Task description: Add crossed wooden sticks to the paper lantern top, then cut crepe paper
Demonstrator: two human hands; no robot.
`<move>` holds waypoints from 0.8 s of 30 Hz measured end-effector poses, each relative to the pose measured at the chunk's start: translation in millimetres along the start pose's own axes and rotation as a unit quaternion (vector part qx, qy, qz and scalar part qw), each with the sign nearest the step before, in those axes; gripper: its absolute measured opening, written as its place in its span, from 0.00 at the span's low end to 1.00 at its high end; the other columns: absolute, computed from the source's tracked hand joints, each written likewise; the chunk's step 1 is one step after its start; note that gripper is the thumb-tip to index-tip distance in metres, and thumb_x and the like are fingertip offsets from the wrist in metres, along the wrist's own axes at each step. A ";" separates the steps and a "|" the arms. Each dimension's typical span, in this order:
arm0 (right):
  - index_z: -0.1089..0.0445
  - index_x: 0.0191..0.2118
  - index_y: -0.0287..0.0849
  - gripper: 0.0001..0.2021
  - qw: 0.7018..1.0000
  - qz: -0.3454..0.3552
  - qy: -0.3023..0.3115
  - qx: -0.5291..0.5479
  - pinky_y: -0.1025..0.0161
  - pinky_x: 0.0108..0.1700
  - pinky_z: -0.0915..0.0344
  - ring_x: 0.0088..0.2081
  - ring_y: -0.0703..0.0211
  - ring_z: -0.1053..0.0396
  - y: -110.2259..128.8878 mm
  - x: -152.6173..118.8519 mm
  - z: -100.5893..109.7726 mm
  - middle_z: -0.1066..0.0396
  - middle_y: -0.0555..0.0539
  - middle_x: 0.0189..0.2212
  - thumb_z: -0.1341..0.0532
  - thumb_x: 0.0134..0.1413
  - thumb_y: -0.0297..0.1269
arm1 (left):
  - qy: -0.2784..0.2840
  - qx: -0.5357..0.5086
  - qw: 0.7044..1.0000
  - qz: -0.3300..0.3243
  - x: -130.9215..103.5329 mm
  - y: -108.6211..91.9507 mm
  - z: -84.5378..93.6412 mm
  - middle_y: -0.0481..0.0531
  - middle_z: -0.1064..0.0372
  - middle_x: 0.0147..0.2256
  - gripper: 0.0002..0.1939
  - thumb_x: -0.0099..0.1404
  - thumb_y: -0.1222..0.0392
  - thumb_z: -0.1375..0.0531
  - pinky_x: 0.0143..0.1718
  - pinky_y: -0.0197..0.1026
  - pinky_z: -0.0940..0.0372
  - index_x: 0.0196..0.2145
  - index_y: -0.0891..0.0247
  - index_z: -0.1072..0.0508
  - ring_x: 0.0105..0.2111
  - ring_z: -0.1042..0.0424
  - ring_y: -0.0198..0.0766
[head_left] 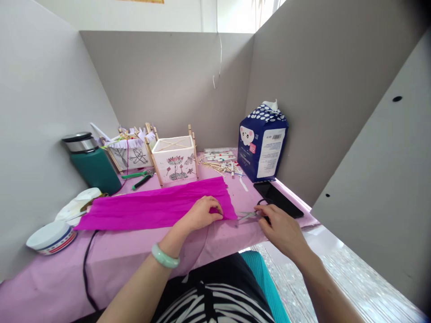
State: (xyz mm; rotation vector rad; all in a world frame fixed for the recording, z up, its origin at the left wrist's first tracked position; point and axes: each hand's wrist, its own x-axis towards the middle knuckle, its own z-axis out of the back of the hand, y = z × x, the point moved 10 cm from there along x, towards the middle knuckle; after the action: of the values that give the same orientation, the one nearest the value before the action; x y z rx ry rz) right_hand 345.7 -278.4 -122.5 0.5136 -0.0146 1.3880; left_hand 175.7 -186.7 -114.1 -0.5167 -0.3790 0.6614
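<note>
A long sheet of magenta crepe paper (151, 206) lies across the pink tablecloth (111, 260). My left hand (202, 214), with a green bangle at the wrist, pinches the sheet's near right corner. My right hand (281, 229) rests on the black handles of a pair of scissors (251, 216), whose blades point left toward the paper's right edge. The blades lie just beside the paper.
A black phone (278, 199) lies right of the scissors. A blue tissue pack (262, 141) stands at the back right. Two paper lanterns (175, 159), green pliers (139, 176), markers and sticks (220, 160), a green flask (92, 163) and a lid (50, 237) sit at the back and left. Grey partition walls enclose the desk.
</note>
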 end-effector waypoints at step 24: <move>0.28 0.50 0.41 0.19 0.990 0.123 -0.031 -0.055 0.56 0.48 0.40 0.41 0.52 0.37 24.6 -8.3 -17.8 0.31 0.42 0.39 0.50 0.58 0.29 | 0.098 0.170 0.968 -0.160 -16.2 -22.9 -47.9 0.56 0.52 0.65 0.31 0.69 0.45 0.51 0.65 0.52 0.64 0.65 0.59 0.49 0.66 0.57 0.41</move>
State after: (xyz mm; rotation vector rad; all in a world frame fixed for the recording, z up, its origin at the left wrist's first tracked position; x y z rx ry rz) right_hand 315.9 -277.6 -132.6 0.4736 -0.2113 1.6009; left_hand 198.2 -228.6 -142.6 -0.1837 -0.1519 0.3469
